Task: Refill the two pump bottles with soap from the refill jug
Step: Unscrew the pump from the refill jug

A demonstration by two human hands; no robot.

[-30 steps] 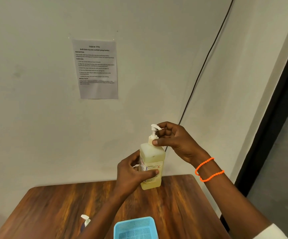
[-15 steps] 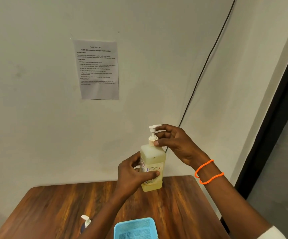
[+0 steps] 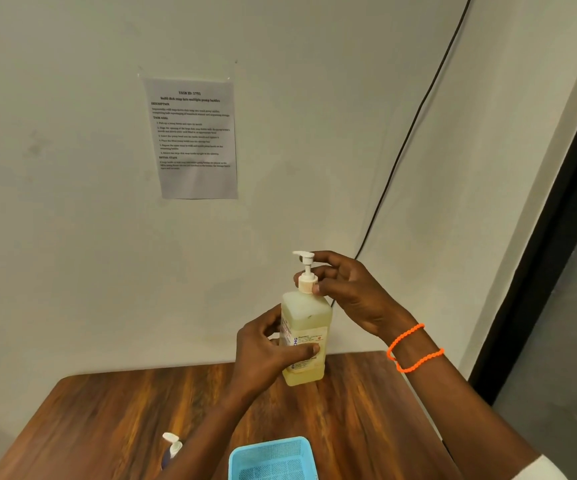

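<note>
Above the far right part of the wooden worktop [image 3: 124, 410], one square yellow pump bottle [image 3: 303, 341] is held upright, its base level with the worktop's back edge, close to the pale wall [image 3: 72, 237]. Left hand [image 3: 266, 351] grips the labelled body from the left side, thumb across the front of the label and fingers curled round the back. Right hand [image 3: 353, 296] pinches the collar of the white pump head [image 3: 305, 268] between thumb and fingers, with the nozzle pointing left. Whether the bottle's base touches the worktop cannot be told. One orange bead bracelet [image 3: 415, 348], looped twice, sits on the right wrist. At the near edge of the view, one light blue mesh basket [image 3: 273, 459] rests on the worktop, cut off by the frame. Just left of it stands one second pump bottle [image 3: 171, 448], of which only the white pump top and a little of a dark body show. Bottles in view count two; no more than these can be confirmed. Open wood surface lies to the left of the hands and between the held bottle and the basket. The worktop's back edge meets the wall, its rounded back left corner is in view, and its right edge runs down beside a dark vertical frame [image 3: 539, 237]. One printed sheet [image 3: 192, 138] is taped to the wall above, and one black cable [image 3: 415, 126] runs diagonally down the wall to behind the right hand.
</note>
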